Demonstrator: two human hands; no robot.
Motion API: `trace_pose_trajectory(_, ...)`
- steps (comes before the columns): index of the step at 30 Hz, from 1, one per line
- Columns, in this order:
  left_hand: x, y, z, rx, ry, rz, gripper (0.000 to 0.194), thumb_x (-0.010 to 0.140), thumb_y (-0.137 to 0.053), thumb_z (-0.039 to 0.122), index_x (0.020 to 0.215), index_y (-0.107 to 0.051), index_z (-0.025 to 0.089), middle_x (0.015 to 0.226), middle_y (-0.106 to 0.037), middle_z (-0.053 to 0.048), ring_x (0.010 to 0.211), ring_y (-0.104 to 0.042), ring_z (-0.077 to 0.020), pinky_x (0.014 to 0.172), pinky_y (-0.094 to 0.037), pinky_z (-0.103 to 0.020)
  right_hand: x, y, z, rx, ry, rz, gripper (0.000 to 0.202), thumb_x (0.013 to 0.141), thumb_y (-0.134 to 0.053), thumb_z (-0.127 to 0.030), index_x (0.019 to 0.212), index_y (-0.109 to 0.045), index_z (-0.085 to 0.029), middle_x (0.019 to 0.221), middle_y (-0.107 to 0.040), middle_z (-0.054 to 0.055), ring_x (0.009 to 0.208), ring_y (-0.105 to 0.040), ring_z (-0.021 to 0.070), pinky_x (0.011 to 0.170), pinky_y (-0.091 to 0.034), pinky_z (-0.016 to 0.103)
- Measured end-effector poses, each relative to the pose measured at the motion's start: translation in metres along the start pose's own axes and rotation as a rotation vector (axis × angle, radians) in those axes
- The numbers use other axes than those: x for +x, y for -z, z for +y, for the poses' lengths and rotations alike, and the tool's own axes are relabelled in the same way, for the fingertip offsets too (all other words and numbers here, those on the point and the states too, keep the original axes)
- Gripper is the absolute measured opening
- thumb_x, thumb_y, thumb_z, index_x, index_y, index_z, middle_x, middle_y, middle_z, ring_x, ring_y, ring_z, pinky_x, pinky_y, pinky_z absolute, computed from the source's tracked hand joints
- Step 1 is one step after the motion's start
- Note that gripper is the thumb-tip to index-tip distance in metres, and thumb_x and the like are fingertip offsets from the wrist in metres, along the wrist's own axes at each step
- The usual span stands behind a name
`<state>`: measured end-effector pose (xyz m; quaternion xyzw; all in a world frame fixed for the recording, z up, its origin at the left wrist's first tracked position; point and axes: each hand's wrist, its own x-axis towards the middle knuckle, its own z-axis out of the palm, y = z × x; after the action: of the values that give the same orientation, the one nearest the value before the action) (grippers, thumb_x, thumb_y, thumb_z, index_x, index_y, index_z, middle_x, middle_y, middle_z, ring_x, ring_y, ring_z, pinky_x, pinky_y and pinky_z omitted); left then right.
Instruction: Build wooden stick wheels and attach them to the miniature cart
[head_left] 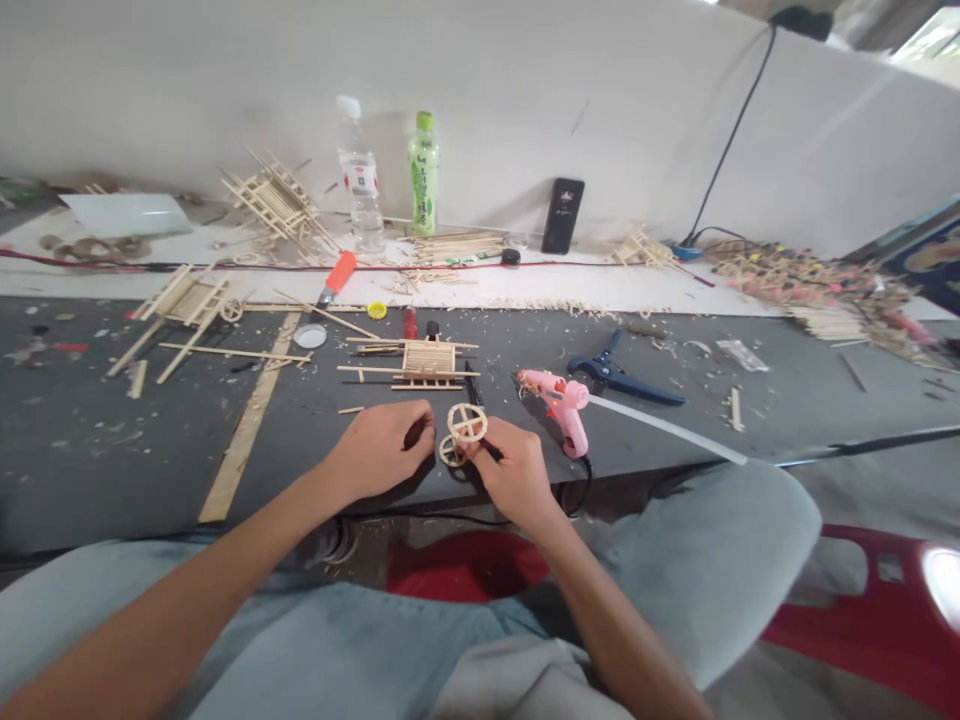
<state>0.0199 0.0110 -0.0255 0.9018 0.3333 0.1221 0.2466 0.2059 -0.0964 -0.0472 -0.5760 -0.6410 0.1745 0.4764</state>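
Observation:
My right hand [511, 465] pinches a pair of small spoked wooden wheels [466, 423] near the table's front edge; one wheel sits above the other. Just left of them is my left hand [390, 445], its fingers curled together at the tips; whether anything small is between them is hidden. Behind both hands lies a small frame of thin wooden sticks [429, 360]. A pink glue gun [559, 395], with a long glue stick in its back, rests to the right of my right hand.
Blue pliers [622, 378] lie behind the glue gun. An orange cutter [339, 280], a clear bottle [361, 185], a green bottle [424, 180] and a phone [562, 215] are farther back. Stick carts [191, 297] stand at left; a stick pile [810, 280] is at right.

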Motion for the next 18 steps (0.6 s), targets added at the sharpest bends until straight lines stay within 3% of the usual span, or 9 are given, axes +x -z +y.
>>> trace_pose_trajectory(18,0.0031,-0.0029,-0.006,0.121,-0.1,-0.085,0.017,0.096,-0.045,0.031,0.084,-0.054,0.024,0.081,-0.067,-0.002,0.073,-0.061,-0.0208,0.065,-0.032,-0.031,-0.001,-0.0021,0.0032,0.009,-0.025,0.011,0.022,0.1,-0.06,-0.023,0.083,-0.072,-0.02,0.076,-0.069,0.002,0.071,-0.061,0.0171,0.069,-0.044,0.026)
